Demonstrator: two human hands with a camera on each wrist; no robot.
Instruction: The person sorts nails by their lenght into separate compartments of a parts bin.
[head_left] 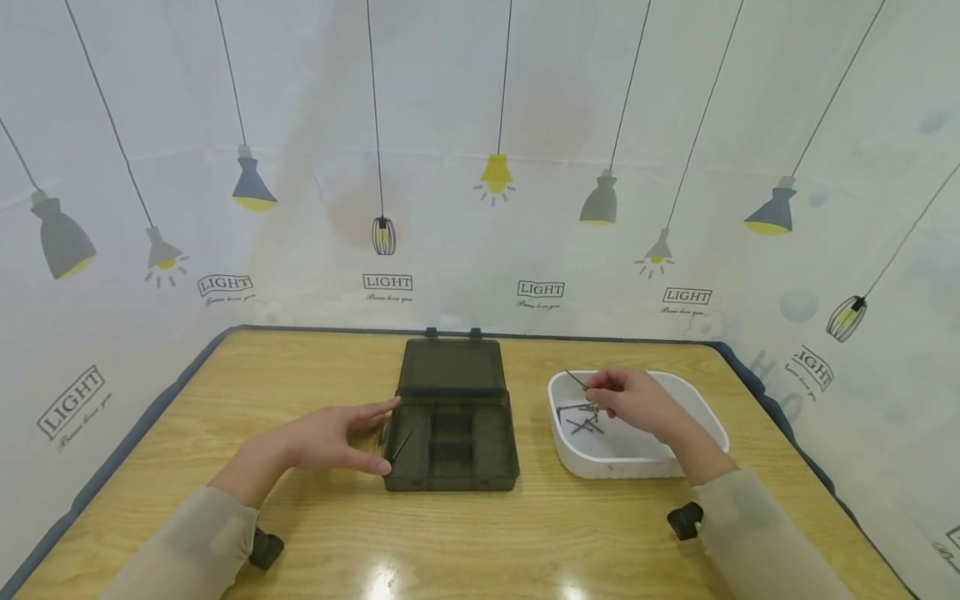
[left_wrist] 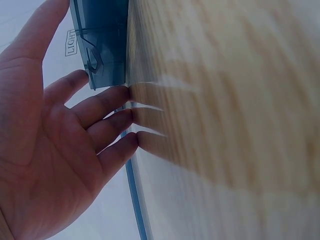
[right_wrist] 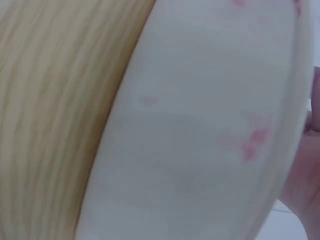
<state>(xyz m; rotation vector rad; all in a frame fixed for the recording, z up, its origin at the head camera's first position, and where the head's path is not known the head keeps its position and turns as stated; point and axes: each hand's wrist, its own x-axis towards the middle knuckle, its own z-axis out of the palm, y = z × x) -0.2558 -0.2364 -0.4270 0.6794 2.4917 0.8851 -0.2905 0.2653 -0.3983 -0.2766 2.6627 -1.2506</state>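
My left hand point(head_left: 318, 439) steadies the left side of a dark see-through compartment box point(head_left: 491, 482), with thumb and index finger touching its edge. In the left wrist view the fingers point(left_wrist: 107, 105) stretch out loosely beside the box point(left_wrist: 107, 55), fingertips near the tabletop. The box's lid point(head_left: 452, 365) is raised, and one thin dark rod point(head_left: 402, 445) lies slanted in the left compartment. Over a white tray point(head_left: 637, 468), my right hand point(head_left: 636, 402) pinches another thin, nail-like rod point(head_left: 574, 379). Several similar rods point(head_left: 585, 422) lie crossed in the tray's left part. In the right wrist view the tray's wall point(right_wrist: 190, 125) hides most of that hand.
Both box and tray stand on a wood-grain table point(head_left: 315, 533), the tray to the right of the box with a strip of tabletop between them. A pale curtain point(head_left: 450, 108) printed with lamps hangs behind the table's far edge.
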